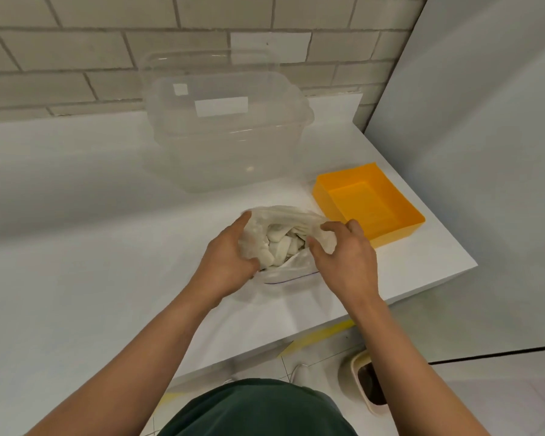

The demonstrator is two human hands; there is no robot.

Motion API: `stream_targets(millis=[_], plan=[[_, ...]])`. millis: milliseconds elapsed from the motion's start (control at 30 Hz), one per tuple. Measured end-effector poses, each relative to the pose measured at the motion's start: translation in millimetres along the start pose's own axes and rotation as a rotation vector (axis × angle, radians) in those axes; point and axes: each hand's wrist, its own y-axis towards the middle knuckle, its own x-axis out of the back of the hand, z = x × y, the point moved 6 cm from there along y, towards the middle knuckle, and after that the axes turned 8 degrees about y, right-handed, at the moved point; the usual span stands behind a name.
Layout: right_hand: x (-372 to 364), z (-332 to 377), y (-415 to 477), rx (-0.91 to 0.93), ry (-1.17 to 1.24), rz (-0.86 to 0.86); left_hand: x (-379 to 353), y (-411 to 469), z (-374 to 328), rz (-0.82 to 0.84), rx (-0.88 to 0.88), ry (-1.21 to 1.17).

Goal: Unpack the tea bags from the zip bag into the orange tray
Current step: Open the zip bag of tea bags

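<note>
Unpacking looks to be at its opening step, with nothing yet moved across. The clear plastic zip bag [291, 273] lies on the white worktop [92, 215] directly in front of the person, its mouth pulled wide. The left hand [230, 256] grips the left side of that mouth with fingers curled round the crumpled plastic. The right hand [346, 256] pinches the right side between thumb and fingers. Inside, the white paper tea bags [280, 245] sit heaped together. The square orange plastic tray [390, 184] stands just to the right of the bag, near the right hand, and nothing shows in it. The next move, as I judge it, calls for one hand to hold the mouth open. The other must let go, reach in, take some tea bags and carry them the short way right over the tray's near wall. Tipping the bag over the tray would also serve. By count there is one zip bag, one orange tray and two hands. There are several tea bags, too bunched to number. Behind them stands a stack of clear plastic storage tubs [230, 146], seemingly two, with another clear piece behind against the tiled wall. One pale bin [364, 361] stands on the floor.
</note>
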Motion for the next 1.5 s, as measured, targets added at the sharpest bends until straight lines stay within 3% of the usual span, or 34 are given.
stream_targets(millis=[67, 200, 267, 367, 467, 567, 633, 767, 867, 967, 1067, 1100, 1167, 1233, 1367, 1500], plan=[[-7, -3, 3, -0.077, -0.031, 0.029, -5, 2, 2, 0.021, 0.087, -0.220], [-22, -4, 4, -0.048, -0.043, 0.145, -11, 9, 4, 0.074, 0.246, -0.592], [-21, -8, 3, -0.065, 0.027, 0.153, -11, 16, 8, 0.096, 0.357, -0.780], [-18, -18, -1, -0.233, 0.205, 0.163, -10, 24, 14, 0.108, 0.483, -0.976], [-21, -26, -5, -0.375, 0.413, 0.170, -9, 31, 6, 0.113, 0.466, -1.067], [-21, -23, -5, -0.401, 0.513, 0.182, -4, 36, -12, 0.057, 0.310, -0.782], [-13, -14, 3, -0.302, 0.438, 0.153, 5, 40, -22, -0.024, 0.170, -0.493], [1, 3, 17, -0.092, 0.300, 0.109, 21, 45, -44, -0.078, -0.118, -0.182], [0, -3, 14, -0.020, 0.137, 0.157, 22, 39, -40, -0.100, -0.173, 0.137], [-11, -15, -2, -0.063, -0.066, 0.266, 5, 31, -23, 0.004, -0.151, 0.350], [-5, 9, -10, 0.180, -0.412, 0.084, -6, 25, -15, 0.037, -0.160, 0.476], [-4, 20, -9, 0.279, -0.402, 0.034, -6, 23, -15, 0.028, -0.169, 0.503], [-10, 42, -4, 0.429, -0.295, 0.120, -5, 19, -17, 0.016, -0.191, 0.546], [-23, 45, 4, 0.404, -0.304, 0.296, -2, 17, -14, 0.015, -0.194, 0.583], [-22, 22, 21, 0.215, -0.427, 0.365, 10, 14, -7, 0.027, -0.135, 0.602], [-30, 19, 16, 0.230, -0.464, 0.504, 13, 7, -11, -0.006, -0.191, 0.582]])
